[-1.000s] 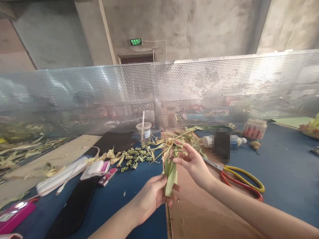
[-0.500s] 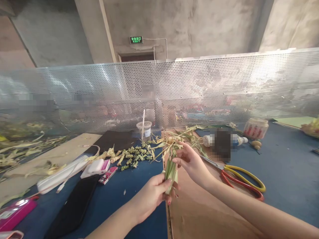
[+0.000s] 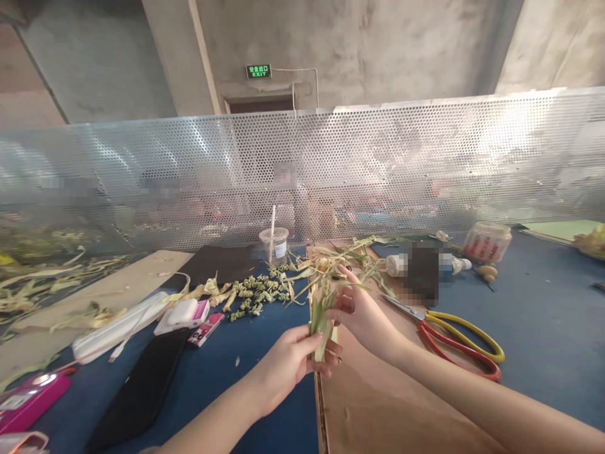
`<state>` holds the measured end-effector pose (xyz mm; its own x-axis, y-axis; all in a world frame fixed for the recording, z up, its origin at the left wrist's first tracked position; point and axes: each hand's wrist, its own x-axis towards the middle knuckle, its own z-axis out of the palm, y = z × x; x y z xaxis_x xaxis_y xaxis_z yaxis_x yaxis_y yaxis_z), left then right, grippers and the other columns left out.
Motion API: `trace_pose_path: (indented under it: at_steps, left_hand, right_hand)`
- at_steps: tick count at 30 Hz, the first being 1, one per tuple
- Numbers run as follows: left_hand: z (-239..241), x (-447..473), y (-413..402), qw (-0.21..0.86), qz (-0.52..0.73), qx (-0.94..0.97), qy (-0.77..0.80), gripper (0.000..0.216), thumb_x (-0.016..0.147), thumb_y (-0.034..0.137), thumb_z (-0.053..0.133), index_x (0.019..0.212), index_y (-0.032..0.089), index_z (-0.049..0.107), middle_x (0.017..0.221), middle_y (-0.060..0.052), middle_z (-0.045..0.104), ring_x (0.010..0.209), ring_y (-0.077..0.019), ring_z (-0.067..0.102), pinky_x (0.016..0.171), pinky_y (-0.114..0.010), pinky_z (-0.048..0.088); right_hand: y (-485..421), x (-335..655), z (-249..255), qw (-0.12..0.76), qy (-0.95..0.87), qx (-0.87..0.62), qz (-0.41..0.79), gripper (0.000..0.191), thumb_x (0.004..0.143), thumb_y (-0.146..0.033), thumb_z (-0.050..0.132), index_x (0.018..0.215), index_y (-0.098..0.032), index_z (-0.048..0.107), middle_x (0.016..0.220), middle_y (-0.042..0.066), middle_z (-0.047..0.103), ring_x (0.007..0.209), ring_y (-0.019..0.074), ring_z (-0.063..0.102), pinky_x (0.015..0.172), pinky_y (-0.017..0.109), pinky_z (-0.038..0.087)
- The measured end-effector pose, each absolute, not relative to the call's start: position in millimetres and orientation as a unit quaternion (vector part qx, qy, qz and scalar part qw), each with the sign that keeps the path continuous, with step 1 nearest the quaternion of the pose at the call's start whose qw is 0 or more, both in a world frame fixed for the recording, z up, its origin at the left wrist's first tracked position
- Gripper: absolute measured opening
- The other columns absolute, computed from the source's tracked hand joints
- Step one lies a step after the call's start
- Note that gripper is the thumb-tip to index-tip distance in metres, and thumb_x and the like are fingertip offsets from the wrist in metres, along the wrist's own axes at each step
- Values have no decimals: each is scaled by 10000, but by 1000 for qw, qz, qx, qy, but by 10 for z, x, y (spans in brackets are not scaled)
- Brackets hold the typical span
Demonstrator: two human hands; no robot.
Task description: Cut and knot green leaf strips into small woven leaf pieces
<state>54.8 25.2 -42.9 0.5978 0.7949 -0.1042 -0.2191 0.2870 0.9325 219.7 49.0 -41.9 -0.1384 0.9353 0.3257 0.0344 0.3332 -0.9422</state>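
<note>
My left hand (image 3: 295, 360) is closed around the lower end of a bundle of green leaf strips (image 3: 322, 309), held upright over the seam between the blue table and a brown cardboard sheet (image 3: 378, 403). My right hand (image 3: 362, 313) pinches strips near the top of the same bundle, fingers curled. Behind the bundle lies a heap of dry leaf strips (image 3: 347, 255). To the left of it, several small woven green pieces (image 3: 258, 294) lie on the blue table top.
Red-and-yellow scissors (image 3: 454, 340) lie right of my right hand. A plastic cup with a straw (image 3: 274, 243) stands by the perforated metal screen (image 3: 331, 170). A black phone (image 3: 135, 394), white case (image 3: 118, 328), pink items (image 3: 28, 400) lie left. A jar (image 3: 486, 243) stands far right.
My right hand has slid down the bundle toward my left hand. The bundle sits slightly lower and nearer.
</note>
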Motion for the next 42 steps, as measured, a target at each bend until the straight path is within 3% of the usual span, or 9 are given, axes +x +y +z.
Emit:
trace_pose_path:
  at_steps: [6,16,24,31,37,42]
  left_hand:
    - [-467,540,274,737,342,501,300,221,830,211,510,969,53,577,895,-149,605,804,-199,566,733,-343,425]
    - [-454,558,236,725,332,519,309,169,823,166,516,931,54,583,888,-134,611,799,-183,570,768,-347,435]
    - [-431,552,236,725,336,512,314,150,821,157,525,923,63,582,895,-129,615,820,-179,577,795,-336,435]
    - [-421,548,264,741,341,490,309,157,814,173,542,914,61,587,887,-128,613,835,-199,600,780,-325,446]
    - [-415,537,253,738,327,508,300,171,820,204,537,883,59,602,879,-128,611,812,-198,604,760,-323,448]
    - [-411,534,237,740,319,514,294,151,793,185,571,888,72,603,831,-105,613,784,-182,597,732,-306,444]
  right_hand:
    - [519,2258,-331,493,-661,-404,397,605,686,-169,646,1241,-205,406,611,-43,548,587,145,548,662,346,457]
    - [469,2199,-451,533,-633,-400,394,425,719,-194,620,1090,-218,413,735,-35,542,694,132,554,641,288,449]
    - [440,2131,-565,510,-636,-426,392,725,722,-208,609,1312,-261,191,675,-68,483,636,125,507,628,284,426]
    - [423,2128,-556,513,-625,-427,406,607,697,-214,615,1218,-233,304,681,-61,467,615,122,502,568,258,428]
    - [375,2125,-536,502,-661,-454,322,581,693,-183,594,1235,-223,388,676,-34,515,607,132,508,624,290,439]
    - [359,2132,-613,507,-671,-420,342,687,731,-177,532,1343,-263,231,695,-36,534,625,143,529,622,312,457]
